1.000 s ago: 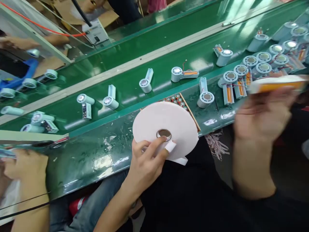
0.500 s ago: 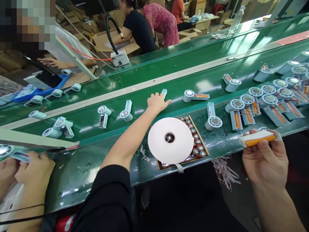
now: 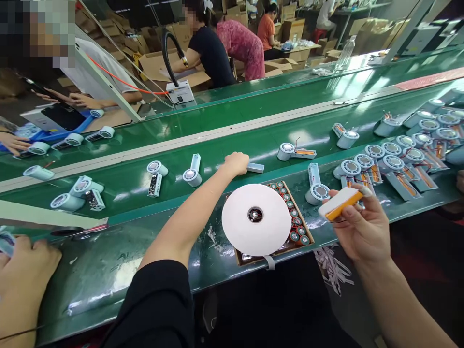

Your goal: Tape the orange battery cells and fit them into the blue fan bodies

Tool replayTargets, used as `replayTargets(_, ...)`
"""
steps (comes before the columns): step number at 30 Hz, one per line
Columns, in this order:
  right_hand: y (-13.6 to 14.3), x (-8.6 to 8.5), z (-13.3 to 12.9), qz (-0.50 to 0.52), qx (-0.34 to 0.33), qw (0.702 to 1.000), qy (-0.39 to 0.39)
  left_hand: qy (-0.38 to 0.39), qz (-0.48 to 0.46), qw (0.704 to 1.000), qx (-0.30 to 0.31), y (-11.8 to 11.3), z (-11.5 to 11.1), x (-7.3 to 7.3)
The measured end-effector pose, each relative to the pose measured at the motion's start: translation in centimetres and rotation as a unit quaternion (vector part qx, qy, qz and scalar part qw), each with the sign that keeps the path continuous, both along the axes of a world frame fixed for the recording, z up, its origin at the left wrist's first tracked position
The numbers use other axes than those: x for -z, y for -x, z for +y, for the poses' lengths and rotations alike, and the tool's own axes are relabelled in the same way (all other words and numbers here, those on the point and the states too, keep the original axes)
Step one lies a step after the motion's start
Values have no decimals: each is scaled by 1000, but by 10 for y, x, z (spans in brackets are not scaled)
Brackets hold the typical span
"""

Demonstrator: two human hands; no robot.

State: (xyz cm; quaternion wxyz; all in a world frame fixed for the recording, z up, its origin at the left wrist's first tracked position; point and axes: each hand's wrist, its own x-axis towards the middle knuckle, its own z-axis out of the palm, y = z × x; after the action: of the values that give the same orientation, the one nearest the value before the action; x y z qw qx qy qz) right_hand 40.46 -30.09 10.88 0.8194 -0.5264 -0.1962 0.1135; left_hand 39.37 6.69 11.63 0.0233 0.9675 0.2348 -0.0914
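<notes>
Across the green conveyor point(image 3: 224, 145), your left hand point(image 3: 237, 163) is grasping a pale-blue housing point(image 3: 255, 167). A white tape roll point(image 3: 237, 222) is lying over boxed cells point(image 3: 294, 213), its overhanging tail point(image 3: 270, 263) risking a snag if brushed. Your right hand point(image 3: 368, 232) is pinching an orange-and-white pack point(image 3: 339, 204); its wire could be catching. Printing is showing too small to read.
</notes>
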Motion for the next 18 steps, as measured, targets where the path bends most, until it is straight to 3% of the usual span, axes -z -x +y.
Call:
replayTargets(4, -12, -13, 40, -104, -108, 989, 14, 39, -6, 998, 55, 6, 14, -6)
replayTargets(8, -50, -18, 112, -233, -157, 954, 101, 67, -16, 994, 86, 12, 22, -16)
replayTargets(10, -69, -15, 149, -345, -171, 894, 227, 69, -27, 994, 85, 14, 23, -21)
replayTargets(12, -82, -11, 178, -455, -174, 800, 350, 68, -43, 994, 80, 16, 23, -23)
replayTargets(14, -89, -7, 197, -524, -172, 721, 420, 64, -59, 994, 74, 16, 22, -21)
replayTargets(18, -92, -5, 212, -580, -184, 633, 480, 60, -77, 994, 55, 9, 19, -12)
